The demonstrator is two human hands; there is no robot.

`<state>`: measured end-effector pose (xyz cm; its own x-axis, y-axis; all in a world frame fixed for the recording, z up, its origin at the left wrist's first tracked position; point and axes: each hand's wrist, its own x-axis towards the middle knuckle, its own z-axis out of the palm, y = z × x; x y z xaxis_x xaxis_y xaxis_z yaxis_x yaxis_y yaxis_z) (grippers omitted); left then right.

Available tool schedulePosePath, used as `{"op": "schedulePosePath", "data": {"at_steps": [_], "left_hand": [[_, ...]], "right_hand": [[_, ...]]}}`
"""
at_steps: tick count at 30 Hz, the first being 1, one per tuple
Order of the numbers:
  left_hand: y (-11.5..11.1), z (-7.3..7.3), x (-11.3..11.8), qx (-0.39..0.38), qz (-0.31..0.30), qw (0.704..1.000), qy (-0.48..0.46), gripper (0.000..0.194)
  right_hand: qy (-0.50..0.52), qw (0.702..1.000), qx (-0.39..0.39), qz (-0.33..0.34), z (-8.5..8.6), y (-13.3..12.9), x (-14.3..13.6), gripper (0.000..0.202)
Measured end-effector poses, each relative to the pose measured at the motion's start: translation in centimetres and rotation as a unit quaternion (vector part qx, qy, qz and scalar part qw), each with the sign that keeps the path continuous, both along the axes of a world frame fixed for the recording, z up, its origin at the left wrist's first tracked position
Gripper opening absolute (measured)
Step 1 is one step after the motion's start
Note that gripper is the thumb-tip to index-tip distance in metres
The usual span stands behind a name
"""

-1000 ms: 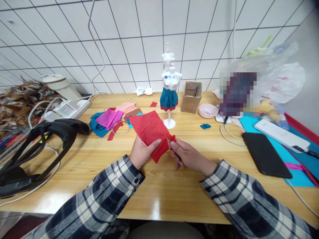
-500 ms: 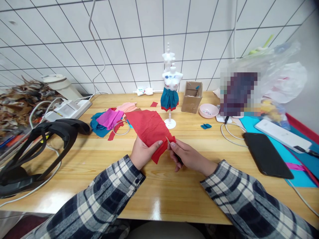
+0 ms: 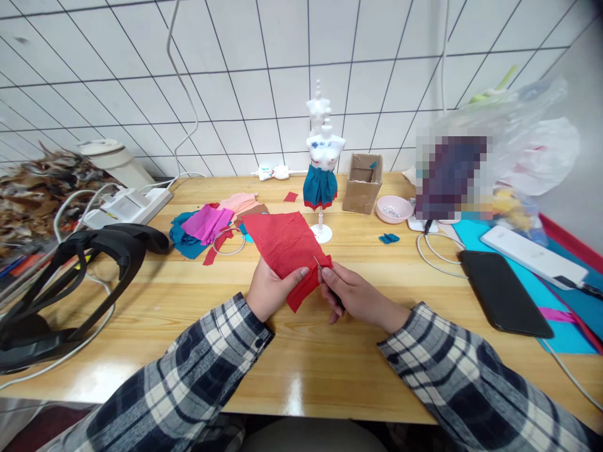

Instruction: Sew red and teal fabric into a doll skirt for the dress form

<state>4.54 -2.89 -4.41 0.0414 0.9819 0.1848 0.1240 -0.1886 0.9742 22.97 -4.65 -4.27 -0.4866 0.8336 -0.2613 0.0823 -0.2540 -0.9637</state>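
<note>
Crinkled red paper or fabric (image 3: 282, 242) is pinched between the thumb and fingers of my left hand (image 3: 271, 289). My right hand (image 3: 355, 295) is closed round a small dark-handled tool, apparently scissors (image 3: 336, 301), whose thin metal tip lies over the right edge of the red sheet. Behind the sheet stands a white mini mannequin (image 3: 326, 150) in a teal skirt with a red hem (image 3: 320, 187). A heap of teal and magenta pieces (image 3: 207, 225) lies to the left, with a pale ring (image 3: 229, 242) beside it.
A black headset (image 3: 117, 295) and a white power strip (image 3: 132, 207) are at the left. A cardboard box (image 3: 362, 185) and a pink bowl (image 3: 394, 209) stand behind my right hand. At the right lie a black phone (image 3: 504, 292) and a white power bank (image 3: 532, 256).
The red sheet's upper part has shifted slightly right and down, showing more of the pieces behind it. Both hands have barely moved.
</note>
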Motion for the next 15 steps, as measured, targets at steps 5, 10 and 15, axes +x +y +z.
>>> {"op": "schedulePosePath", "data": {"at_steps": [5,10,15], "left_hand": [[-0.02,-0.01,0.05,0.010,-0.012,0.999,-0.031,0.040],[0.10,-0.14,0.08,-0.004,-0.011,1.000,-0.022,0.041],[0.12,-0.22,0.07,-0.003,-0.001,1.000,-0.022,0.042]], "right_hand": [[0.008,1.000,-0.001,0.002,0.09,0.04,-0.03,0.046],[0.009,1.000,-0.001,0.003,-0.01,0.04,-0.10,0.046],[0.008,1.000,0.001,0.011,0.04,-0.11,-0.06,0.044]]}}
